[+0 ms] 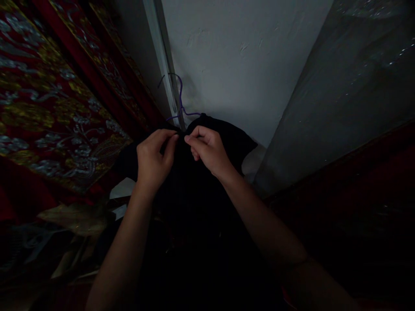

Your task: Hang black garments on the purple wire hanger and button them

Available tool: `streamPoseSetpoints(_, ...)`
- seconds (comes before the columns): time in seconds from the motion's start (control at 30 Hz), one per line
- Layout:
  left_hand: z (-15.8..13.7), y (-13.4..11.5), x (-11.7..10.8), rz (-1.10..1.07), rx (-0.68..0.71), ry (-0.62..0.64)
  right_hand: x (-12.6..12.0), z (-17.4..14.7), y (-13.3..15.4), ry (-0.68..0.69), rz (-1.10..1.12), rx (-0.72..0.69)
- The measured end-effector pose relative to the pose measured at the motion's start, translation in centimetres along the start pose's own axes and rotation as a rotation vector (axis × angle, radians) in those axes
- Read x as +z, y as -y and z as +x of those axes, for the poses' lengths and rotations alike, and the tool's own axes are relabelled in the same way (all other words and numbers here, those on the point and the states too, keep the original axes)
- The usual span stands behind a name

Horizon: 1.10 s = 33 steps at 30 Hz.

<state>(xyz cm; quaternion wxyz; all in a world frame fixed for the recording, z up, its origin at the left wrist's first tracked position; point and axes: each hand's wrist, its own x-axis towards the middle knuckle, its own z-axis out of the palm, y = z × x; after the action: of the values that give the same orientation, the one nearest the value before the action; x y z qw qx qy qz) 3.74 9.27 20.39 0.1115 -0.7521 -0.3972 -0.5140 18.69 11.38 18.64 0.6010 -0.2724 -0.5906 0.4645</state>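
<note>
A black short-sleeved shirt [228,136] hangs in front of me on a thin purple hanger [180,93]. My left hand [154,153] pinches the dark cloth at the neckline between thumb and fingers. Close beside it, my right hand [209,149] is closed in a pinch at the same neckline, its other fingers curled in. A small gap separates the two sets of fingertips. The dim light hides the exact bit of cloth in each pinch and most of the shirt's lower part.
The hanger's hook rests by a narrow pale vertical strip [164,47] on a white wall [240,56]. Red cloth with gold and silver embroidery [42,95] hangs at left. A sheet of clear plastic [343,86] covers something at right. Dim clutter [74,218] lies low on the left.
</note>
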Motion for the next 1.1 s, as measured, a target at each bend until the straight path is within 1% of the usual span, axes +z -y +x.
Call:
streamPoseSetpoints(0.1,-0.9,0.1,0.4,0.061,0.038,-0.066,0.4,0.3,-2.3,-0.003,-0.043,0.043)
streamPoseSetpoints(0.17,-1.4,0.1,0.5,0.047,0.021,-0.085,0.7,0.2,-2.8,-0.039,-0.033,0.047)
streamPoseSetpoints(0.23,-1.4,0.2,0.5,0.005,-0.033,-0.074,1.0,0.0,-2.3,-0.071,-0.019,-0.006)
streamPoseSetpoints(0.3,-1.1,0.1,0.2,-0.04,-0.078,-0.045,1.2,-0.2,-1.3,-0.062,-0.023,-0.085)
streamPoseSetpoints(0.37,-0.6,-0.1,-0.1,-0.05,-0.081,-0.027,1.3,-0.3,-0.4,-0.04,-0.043,-0.143)
streamPoseSetpoints(0.43,-0.4,-0.4,-0.2,-0.016,-0.058,-0.036,1.3,-0.1,-0.1,-0.03,-0.059,-0.141)
streamPoseSetpoints(0.5,-0.4,-0.8,-0.2,0.021,-0.037,-0.061,1.5,0.1,-0.8,-0.034,-0.078,-0.088)
streamPoseSetpoints(0.53,-0.4,-1.0,-0.1,0.028,-0.035,-0.084,1.6,0.2,-1.5,-0.045,-0.101,-0.054)
streamPoseSetpoints(0.6,-0.5,-1.1,-0.2,0.007,-0.054,-0.176,1.8,0.2,-3.2,-0.07,-0.177,0.021)
streamPoseSetpoints(0.67,-0.3,-0.6,-0.9,-0.053,-0.087,-0.33,1.7,-0.4,-5.1,-0.088,-0.256,0.124)
streamPoseSetpoints(0.7,-0.1,0.0,-1.5,-0.099,-0.12,-0.412,1.5,-0.9,-6.0,-0.088,-0.269,0.184)
streamPoseSetpoints(0.77,0.1,2.1,-3.1,-0.254,-0.24,-0.578,1.1,-2.5,-7.3,-0.081,-0.22,0.282)
streamPoseSetpoints(0.8,0.0,3.4,-3.9,-0.396,-0.352,-0.643,0.9,-3.5,-7.6,-0.077,-0.175,0.304)
streamPoseSetpoints(0.83,-0.3,4.7,-4.7,-0.572,-0.493,-0.732,0.8,-4.5,-7.7,-0.069,-0.129,0.307)
streamPoseSetpoints(0.9,-2.0,7.2,-5.9,-0.975,-0.817,-0.824,0.8,-6.6,-7.6,-0.05,-0.064,0.293)
streamPoseSetpoints(0.93,-3.3,8.2,-6.1,-1.069,-0.934,-0.836,1.0,-7.6,-7.4,-0.047,-0.045,0.291)
streamPoseSetpoints(1.0,-6.7,9.3,-5.7,-1.126,-1.07,-0.824,1.5,-9.5,-7.3,-0.057,-0.002,0.311)
streamPoseSetpoints(1.03,-8.6,9.4,-5.0,-1.141,-1.124,-0.822,1.8,-10.2,-7.3,-0.074,0.027,0.332)
streamPoseSetpoints(1.1,-12.5,9.0,-3.0,-1.166,-1.178,-0.811,2.0,-11.5,-7.7,-0.114,0.097,0.379)
